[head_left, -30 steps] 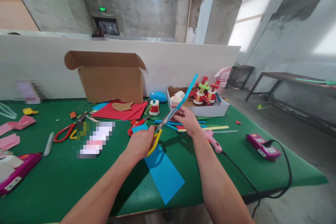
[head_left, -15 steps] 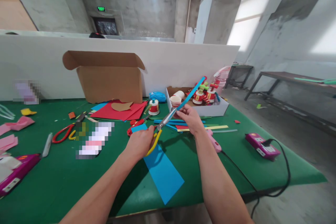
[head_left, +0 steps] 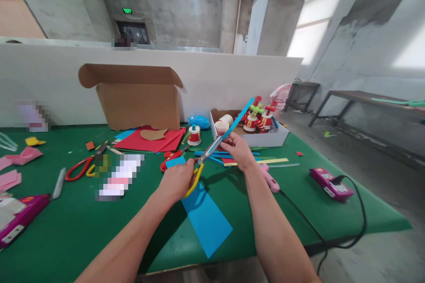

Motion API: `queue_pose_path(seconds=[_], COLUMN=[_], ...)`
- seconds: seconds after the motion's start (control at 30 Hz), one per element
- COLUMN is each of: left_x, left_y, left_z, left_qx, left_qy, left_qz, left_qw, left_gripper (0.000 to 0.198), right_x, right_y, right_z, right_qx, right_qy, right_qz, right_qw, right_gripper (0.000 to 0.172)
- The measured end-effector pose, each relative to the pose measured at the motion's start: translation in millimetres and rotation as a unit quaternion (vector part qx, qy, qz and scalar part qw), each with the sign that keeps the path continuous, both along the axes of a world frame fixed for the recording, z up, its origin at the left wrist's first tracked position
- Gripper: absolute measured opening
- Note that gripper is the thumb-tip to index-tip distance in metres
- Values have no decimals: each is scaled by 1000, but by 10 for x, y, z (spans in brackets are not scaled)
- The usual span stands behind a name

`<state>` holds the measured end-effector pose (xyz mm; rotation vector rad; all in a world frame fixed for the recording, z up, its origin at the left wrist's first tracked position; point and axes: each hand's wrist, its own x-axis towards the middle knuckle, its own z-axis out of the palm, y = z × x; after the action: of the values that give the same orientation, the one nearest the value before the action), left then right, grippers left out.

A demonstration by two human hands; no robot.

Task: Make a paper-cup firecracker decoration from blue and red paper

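My left hand is closed round the yellow handles of a pair of scissors, blades pointing up and to the right. My right hand pinches a narrow blue paper strip that rises toward the upper right from the blade tips. A wide blue paper sheet hangs down from under my left hand over the green table. The scissors and strip are held above the table.
An open cardboard box stands at the back, red paper before it. A white tray of red and white craft pieces sits at right. Red-handled scissors, loose coloured strips, a pink glue gun and a magenta corded device lie around.
The blue strip dipped lower toward the right and then rose a little again. Both hands and the scissors stayed almost in place.
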<state>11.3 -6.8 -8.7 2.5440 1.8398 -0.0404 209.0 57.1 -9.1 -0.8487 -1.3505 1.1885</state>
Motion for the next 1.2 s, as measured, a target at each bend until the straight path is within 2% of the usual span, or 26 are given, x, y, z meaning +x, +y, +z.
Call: queue_pose_path(seconds=[0.23, 0.97, 1.2], left_x=[-5, 6, 12], left_y=[6, 4, -5], left_z=[-13, 19, 41], left_qx=[3, -2, -6], left_qy=[-9, -1, 3], left_qz=[-4, 6, 8], left_qw=[1000, 1000, 1000], left_gripper=[27, 28, 25], right_x=[-6, -7, 38], right_y=[16, -27, -9], right_z=[-32, 24, 44], right_qx=[-7, -15, -7], right_qy=[-15, 7, 38], right_qz=[8, 17, -38], right_qw=[1000, 1000, 999], right_gripper=[43, 44, 41])
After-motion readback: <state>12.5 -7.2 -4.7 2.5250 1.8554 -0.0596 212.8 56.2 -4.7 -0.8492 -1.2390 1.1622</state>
